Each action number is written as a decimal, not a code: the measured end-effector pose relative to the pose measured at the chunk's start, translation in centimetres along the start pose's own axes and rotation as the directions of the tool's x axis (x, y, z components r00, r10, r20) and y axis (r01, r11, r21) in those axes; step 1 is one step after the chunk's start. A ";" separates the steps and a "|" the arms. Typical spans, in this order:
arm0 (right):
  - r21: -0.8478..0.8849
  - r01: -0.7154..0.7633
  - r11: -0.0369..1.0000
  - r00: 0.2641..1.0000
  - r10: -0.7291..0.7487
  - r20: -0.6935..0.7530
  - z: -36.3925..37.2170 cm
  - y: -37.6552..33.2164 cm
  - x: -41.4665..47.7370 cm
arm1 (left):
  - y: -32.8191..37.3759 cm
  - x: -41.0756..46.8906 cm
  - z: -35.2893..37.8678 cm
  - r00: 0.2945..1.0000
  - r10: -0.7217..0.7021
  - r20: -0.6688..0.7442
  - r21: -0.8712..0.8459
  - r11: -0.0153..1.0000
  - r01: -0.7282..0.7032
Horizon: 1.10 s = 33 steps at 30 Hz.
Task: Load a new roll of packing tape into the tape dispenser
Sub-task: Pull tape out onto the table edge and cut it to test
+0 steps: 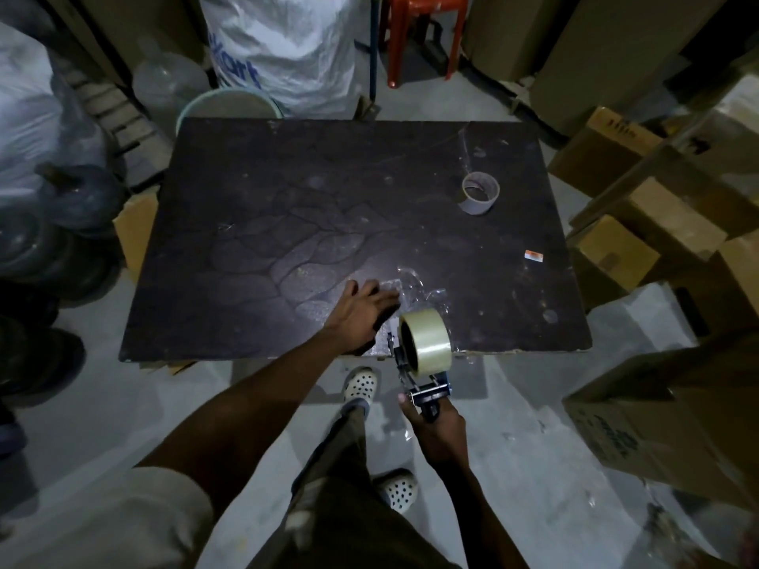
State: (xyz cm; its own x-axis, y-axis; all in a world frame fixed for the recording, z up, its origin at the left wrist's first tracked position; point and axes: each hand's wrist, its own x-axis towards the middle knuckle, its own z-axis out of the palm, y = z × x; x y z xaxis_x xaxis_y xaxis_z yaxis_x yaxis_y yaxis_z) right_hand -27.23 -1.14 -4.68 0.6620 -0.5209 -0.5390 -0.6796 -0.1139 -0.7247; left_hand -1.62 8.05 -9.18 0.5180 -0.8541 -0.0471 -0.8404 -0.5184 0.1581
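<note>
Nearest, right hand point(437, 431) closed around handle of blue metal tape dispenser point(423, 384), new roll of clear packing tape point(427, 342) already seated on it, over near edge of dark scratched worktop point(246, 240). Left hand point(361, 314) flat, fingers point(382, 295) spread wide, holding nothing, beside crumpled clear film point(415, 287). Risk: loose tape end possibly sticking to film or folding on itself. Farther, empty cardboard tape core point(479, 193).
</note>
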 end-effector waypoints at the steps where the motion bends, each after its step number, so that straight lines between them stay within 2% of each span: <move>1: -0.003 0.003 1.000 1.000 -0.003 -0.004 0.1 0.4 0.2 | 0.0 -0.6 0.4 0.994 0.063 0.091 0.122 0.990 -0.074; 3: -0.019 0.009 1.000 1.000 -0.010 -0.017 0.3 0.7 0.2 | 0.4 -1.4 0.6 0.971 0.028 0.235 0.234 0.969 -0.084; 6: -0.017 0.030 0.999 0.999 -0.031 -0.018 0.4 0.8 0.2 | 1.2 -1.5 -0.6 0.953 -0.074 0.292 0.306 0.952 -0.020; 10: -0.020 0.049 0.999 0.999 -0.049 -0.023 0.3 0.9 0.2 | 1.6 -1.7 -2.0 0.927 0.025 0.373 0.355 0.920 -0.167; 15: 0.129 0.006 0.992 0.996 -0.017 0.091 -0.1 2.0 0.9 | 1.3 -3.1 -1.7 0.934 0.003 0.358 0.334 0.933 -0.131; 19: 0.194 0.007 0.981 0.997 -0.021 0.072 0.2 2.6 1.0 | 2.6 -3.5 -1.7 0.930 -0.042 0.366 0.310 0.947 -0.080; 24: 0.266 0.004 0.964 0.999 -0.013 0.035 0.3 1.0 0.4 | 2.5 -3.9 -2.3 0.868 -0.051 0.493 0.199 0.978 -0.055; 29: 0.126 -0.007 0.992 1.000 0.008 -0.005 0.0 0.5 0.5 | 2.2 -3.8 -3.1 0.873 -0.064 0.484 0.305 0.947 -0.100; 33: 0.119 -0.025 0.993 0.999 0.028 -0.020 -0.1 0.9 -0.8 | 2.5 -3.9 -3.1 0.864 -0.092 0.494 0.312 0.947 -0.077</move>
State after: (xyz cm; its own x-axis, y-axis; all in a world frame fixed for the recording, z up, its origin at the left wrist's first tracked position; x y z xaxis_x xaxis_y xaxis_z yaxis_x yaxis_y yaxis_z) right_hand -28.41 -0.91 -4.84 0.6361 -0.5410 -0.5502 -0.6536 0.0012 -0.7568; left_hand -5.25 10.21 -5.51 0.4467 -0.7113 -0.5427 -0.8855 -0.4384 -0.1541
